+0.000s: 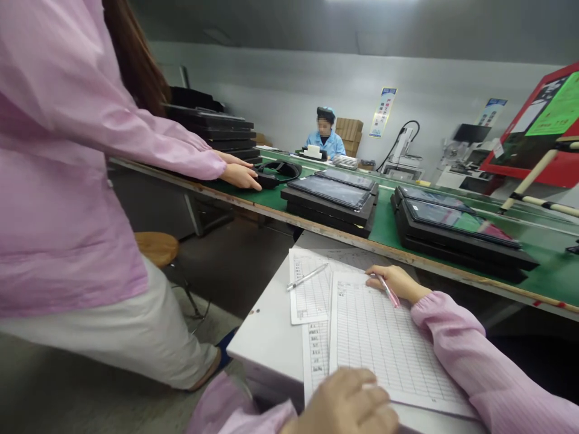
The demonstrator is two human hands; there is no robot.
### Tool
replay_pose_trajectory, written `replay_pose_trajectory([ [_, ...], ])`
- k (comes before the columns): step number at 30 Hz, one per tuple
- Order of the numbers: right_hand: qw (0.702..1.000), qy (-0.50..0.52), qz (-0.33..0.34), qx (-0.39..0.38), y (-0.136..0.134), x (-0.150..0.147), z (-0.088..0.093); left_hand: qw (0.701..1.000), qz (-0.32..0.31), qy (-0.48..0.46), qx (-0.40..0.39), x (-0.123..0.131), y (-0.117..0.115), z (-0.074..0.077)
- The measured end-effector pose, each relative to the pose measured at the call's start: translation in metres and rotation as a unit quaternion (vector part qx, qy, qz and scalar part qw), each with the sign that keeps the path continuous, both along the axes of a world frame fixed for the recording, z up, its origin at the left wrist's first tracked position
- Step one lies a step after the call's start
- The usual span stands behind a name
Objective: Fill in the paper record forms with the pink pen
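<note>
My right hand (394, 281) grips a pink-tinted pen (389, 293) near the top of a printed form sheet (368, 328) ruled as a grid. Close to the lower edge of that sheet lies my left hand (348, 402), its fingers loosely laid over the paper and nothing seen in them. A second clear pen (307, 277) rests on another form (310, 301) to the left. Part of a third sheet (316, 349) with handwriting shows from under the main one. The papers are on a white cabinet top (266, 334).
A green workbench (384, 226) runs across ahead, with stacked black trays bearing flat screen panels (337, 191) and more panels (461, 217) to the right. At left, a standing co-worker in pink (67, 150) reaches to a black headset (275, 173). A wooden stool (157, 247) stands below.
</note>
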State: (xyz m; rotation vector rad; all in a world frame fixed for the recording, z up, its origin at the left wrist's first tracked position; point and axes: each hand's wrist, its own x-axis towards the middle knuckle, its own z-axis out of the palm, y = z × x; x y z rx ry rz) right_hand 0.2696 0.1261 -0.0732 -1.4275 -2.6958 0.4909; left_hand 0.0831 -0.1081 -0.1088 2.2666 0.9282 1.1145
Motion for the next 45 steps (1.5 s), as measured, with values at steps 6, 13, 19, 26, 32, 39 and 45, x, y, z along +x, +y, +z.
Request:
replay_pose_trajectory([
  [6,0.999,0.011,-0.024,0.022,0.0,-0.014,0.003,0.938,0.226,0.155,0.213,-0.03,0.006,0.012],
  [13,0.997,0.068,-0.036,0.013,0.007,-0.03,0.002,0.933,0.217,0.163,0.235,-0.032,0.004,0.01],
  [19,0.963,0.225,-0.146,0.016,-0.024,-0.025,0.024,0.929,0.226,0.142,0.256,-0.032,0.006,0.003],
  [26,0.855,0.417,-0.211,-0.224,-0.113,-0.007,0.045,0.934,0.227,0.133,0.24,-0.032,0.003,-0.001],
  [32,0.811,0.447,-0.186,-0.329,-0.153,-0.003,0.033,0.938,0.221,0.134,0.229,-0.032,0.002,0.002],
  [39,0.881,0.358,-0.141,-0.275,-0.163,-0.018,0.024,0.94,0.21,0.142,0.228,-0.031,0.003,0.009],
  [45,0.901,0.329,-0.114,-0.259,-0.165,-0.014,0.016,0.937,0.198,0.138,0.253,-0.031,0.01,0.013],
])
